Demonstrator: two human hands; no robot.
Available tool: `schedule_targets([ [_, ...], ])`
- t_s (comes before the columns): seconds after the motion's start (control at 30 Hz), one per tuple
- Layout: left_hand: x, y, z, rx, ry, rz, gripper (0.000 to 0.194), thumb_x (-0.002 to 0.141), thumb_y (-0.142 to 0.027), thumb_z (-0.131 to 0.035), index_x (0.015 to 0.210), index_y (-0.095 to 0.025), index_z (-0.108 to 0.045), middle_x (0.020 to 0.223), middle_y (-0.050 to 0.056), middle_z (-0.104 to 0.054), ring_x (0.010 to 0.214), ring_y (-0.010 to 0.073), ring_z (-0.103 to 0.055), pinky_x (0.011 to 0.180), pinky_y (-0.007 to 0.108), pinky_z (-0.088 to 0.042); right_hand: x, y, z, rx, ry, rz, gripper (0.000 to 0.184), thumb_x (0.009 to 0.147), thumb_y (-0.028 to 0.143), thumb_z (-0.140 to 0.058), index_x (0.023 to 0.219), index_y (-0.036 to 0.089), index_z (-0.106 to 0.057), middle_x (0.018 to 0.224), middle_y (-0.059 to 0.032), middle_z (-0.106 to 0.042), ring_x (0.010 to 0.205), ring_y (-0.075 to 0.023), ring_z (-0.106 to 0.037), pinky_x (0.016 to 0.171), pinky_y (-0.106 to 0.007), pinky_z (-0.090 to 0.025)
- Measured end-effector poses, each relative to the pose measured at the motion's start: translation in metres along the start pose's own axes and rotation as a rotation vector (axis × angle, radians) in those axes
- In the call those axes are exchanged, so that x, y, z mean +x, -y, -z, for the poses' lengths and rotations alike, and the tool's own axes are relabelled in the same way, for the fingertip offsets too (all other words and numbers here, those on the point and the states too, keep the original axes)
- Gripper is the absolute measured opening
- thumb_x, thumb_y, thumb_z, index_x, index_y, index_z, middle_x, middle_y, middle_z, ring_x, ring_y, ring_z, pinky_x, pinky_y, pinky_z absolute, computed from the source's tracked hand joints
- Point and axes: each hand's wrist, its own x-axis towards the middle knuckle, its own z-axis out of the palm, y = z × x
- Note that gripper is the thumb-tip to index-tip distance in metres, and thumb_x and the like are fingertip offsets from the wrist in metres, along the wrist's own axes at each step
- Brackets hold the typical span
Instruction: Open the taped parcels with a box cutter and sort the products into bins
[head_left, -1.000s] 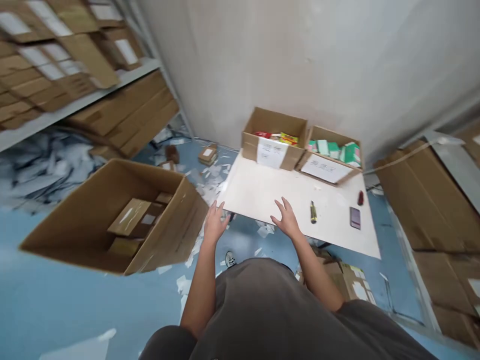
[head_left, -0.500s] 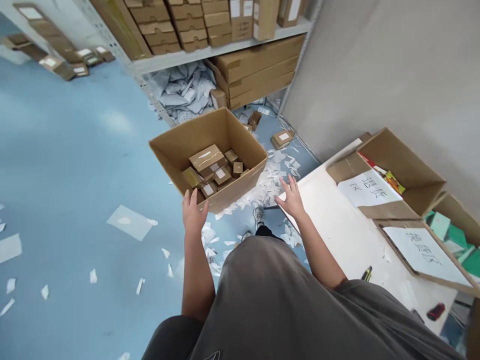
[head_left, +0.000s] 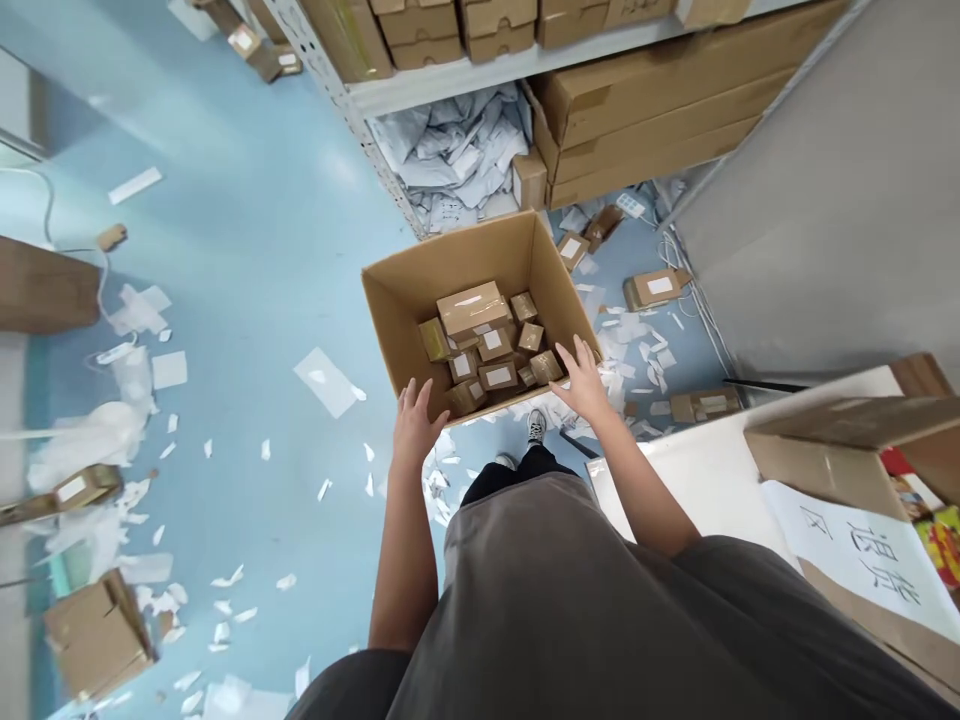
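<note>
I judge this to be a reach with no hold made: both my hands are out at the near side of the large open carton [head_left: 450,258], and neither carries anything. My left hand [head_left: 418,428] is at its near left corner, my right hand [head_left: 585,388] at its near right corner, the fingertips over the rim in my view. Whether skin meets cardboard there, I cannot tell.

The grip is wide open on both sides, fingers spread and slightly bent, thumbs turned inward toward each other. The left forearm [head_left: 403,560] runs almost straight forward to the carton; the right forearm [head_left: 654,492] slants in toward it from the right.

The carton sits upright on the floor [head_left: 247,380] ahead of my feet. Inside it lie a larger taped parcel [head_left: 472,308], toward the far side, and a cluster of small boxes [head_left: 498,376] around its right and near sides. Beyond the carton stands the shelf [head_left: 577,72]; to its near right is the white tabletop [head_left: 694,482].

From this pose, I judge that taking hold of the carton calls for closing fingers and thumbs on its walls at both corners, evenly; reaching a parcel instead calls for lifting one hand over the rim and down inside.
</note>
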Motion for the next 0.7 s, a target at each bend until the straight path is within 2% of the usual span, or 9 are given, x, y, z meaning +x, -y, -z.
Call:
schedule_targets([
  [0.1, 0.020, 0.004, -0.008, -0.010, -0.010, 0.024, 0.076, 0.090, -0.040, -0.068, 0.159, -0.027, -0.038, 0.170, 0.012, -0.028, 0.155, 0.0398, -0.027, 0.123, 0.059, -0.034, 0.052, 0.000, -0.009, 0.016, 0.045, 0.045, 0.086, 0.087, 0.030, -0.071, 0.163, 0.028, -0.031, 0.175, -0.0061, -0.001, 0.159, -0.0387, -0.009, 0.126, -0.061, -0.026],
  [0.17, 0.032, 0.014, -0.021, -0.022, 0.012, 0.043, 0.077, 0.089, -0.039, -0.069, 0.159, -0.027, -0.038, 0.170, 0.012, -0.028, 0.155, 0.0401, -0.027, 0.122, 0.059, -0.035, 0.079, 0.003, -0.022, 0.017, 0.074, 0.062, 0.085, 0.086, 0.028, -0.072, 0.162, 0.028, -0.033, 0.175, -0.0059, -0.002, 0.159, -0.0384, -0.009, 0.126, -0.060, -0.027],
  [0.23, 0.047, 0.029, -0.040, -0.038, 0.051, 0.069, 0.081, 0.087, -0.037, -0.071, 0.160, -0.027, -0.036, 0.170, 0.013, -0.029, 0.154, 0.0405, -0.028, 0.122, 0.058, -0.035, 0.102, 0.007, -0.043, 0.009, 0.105, 0.061, 0.085, 0.085, 0.027, -0.072, 0.161, 0.027, -0.035, 0.175, -0.0065, -0.003, 0.159, -0.0389, -0.009, 0.125, -0.059, -0.028],
  [0.3, 0.068, 0.048, -0.065, -0.053, 0.115, 0.099, 0.087, 0.085, -0.036, -0.074, 0.161, -0.026, -0.033, 0.169, 0.015, -0.028, 0.153, 0.0412, -0.030, 0.121, 0.058, -0.036, 0.120, 0.010, -0.073, -0.005, 0.148, 0.042, 0.085, 0.085, 0.026, -0.073, 0.161, 0.027, -0.035, 0.175, -0.0071, -0.004, 0.159, -0.0389, -0.010, 0.125, -0.059, -0.028],
  [0.4, 0.110, 0.080, -0.114, -0.043, 0.274, 0.171, 0.097, 0.081, -0.035, -0.077, 0.163, -0.024, -0.027, 0.170, 0.017, -0.027, 0.153, 0.0419, -0.030, 0.118, 0.055, -0.039, 0.145, 0.011, -0.135, -0.032, 0.254, -0.003, 0.086, 0.086, 0.025, -0.072, 0.162, 0.027, -0.033, 0.175, -0.0077, -0.004, 0.159, -0.0378, -0.011, 0.125, -0.058, -0.028],
  [0.57, 0.191, 0.144, -0.217, -0.027, 0.558, 0.366, 0.101, 0.075, -0.030, -0.082, 0.161, -0.026, -0.030, 0.170, 0.017, -0.027, 0.153, 0.0422, -0.029, 0.115, 0.050, -0.039, 0.181, -0.001, -0.267, -0.056, 0.508, -0.069, 0.090, 0.085, 0.023, -0.074, 0.164, 0.028, -0.030, 0.174, -0.0108, -0.004, 0.159, -0.0369, -0.010, 0.123, -0.057, -0.028],
  [0.63, 0.216, 0.174, -0.260, -0.060, 0.617, 0.447, 0.095, 0.074, -0.024, -0.081, 0.158, -0.027, -0.036, 0.168, 0.016, -0.032, 0.150, 0.0408, -0.036, 0.114, 0.048, -0.040, 0.192, -0.009, -0.321, -0.063, 0.612, -0.083, 0.092, 0.083, 0.022, -0.077, 0.163, 0.027, -0.032, 0.174, -0.0136, -0.009, 0.158, -0.0374, -0.013, 0.122, -0.057, -0.029],
  [0.7, 0.234, 0.205, -0.301, -0.096, 0.629, 0.504, 0.090, 0.073, -0.020, -0.080, 0.155, -0.026, -0.042, 0.164, 0.017, -0.038, 0.145, 0.0392, -0.043, 0.113, 0.046, -0.040, 0.201, -0.018, -0.372, -0.073, 0.695, -0.096, 0.094, 0.080, 0.021, -0.081, 0.162, 0.026, -0.034, 0.172, -0.0166, -0.013, 0.156, -0.0389, -0.018, 0.120, -0.056, -0.032],
])
